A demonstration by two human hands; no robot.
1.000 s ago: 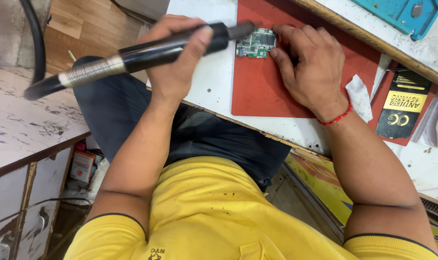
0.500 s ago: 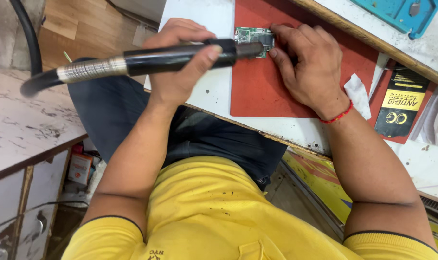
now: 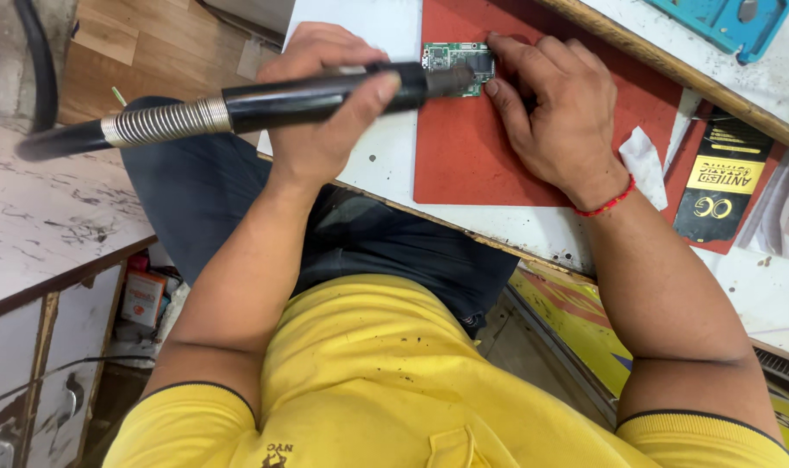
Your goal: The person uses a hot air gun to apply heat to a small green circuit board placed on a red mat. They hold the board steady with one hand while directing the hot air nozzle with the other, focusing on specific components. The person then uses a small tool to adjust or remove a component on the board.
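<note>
My left hand (image 3: 321,113) is wrapped around a black hot-air wand (image 3: 273,102) with a metal spring collar and a dark hose trailing off to the left. The wand's nozzle lies over a small green circuit board (image 3: 446,57), which rests on a red mat (image 3: 481,165) on the white bench. The fingertips of my right hand (image 3: 555,113) press on the board's right edge and hold it down. A red thread circles that wrist.
A crumpled white tissue (image 3: 644,163) and a black and yellow packet (image 3: 720,186) lie right of the mat. A wooden strip (image 3: 672,69) and a teal tray (image 3: 724,22) sit beyond. A marbled white side table (image 3: 39,225) stands at left.
The wand has swung from a tilt to nearly level, and its nozzle has slid a little right along the board. My right hand stays on the board.
</note>
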